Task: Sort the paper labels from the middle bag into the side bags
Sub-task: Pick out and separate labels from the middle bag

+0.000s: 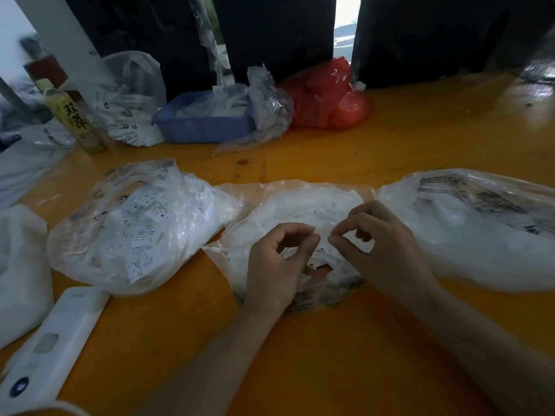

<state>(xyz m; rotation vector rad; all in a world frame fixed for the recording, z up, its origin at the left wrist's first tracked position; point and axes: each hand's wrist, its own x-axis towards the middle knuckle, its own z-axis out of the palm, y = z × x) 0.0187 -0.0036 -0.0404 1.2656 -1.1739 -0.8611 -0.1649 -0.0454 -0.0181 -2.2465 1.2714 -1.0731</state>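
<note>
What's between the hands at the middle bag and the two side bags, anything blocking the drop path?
Nothing visible. The left hand and right hand work over the middle bag. The left bag and right bag lie directly beside it on the table. The blue tray and bottle sit farther back.

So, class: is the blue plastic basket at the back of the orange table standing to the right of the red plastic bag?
No: the blue plastic basket stands left of the red plastic bag.

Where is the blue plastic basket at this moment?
In the head view the blue basket sits at the table's far edge, left of centre, between a white bag and crumpled clear plastic.
</note>
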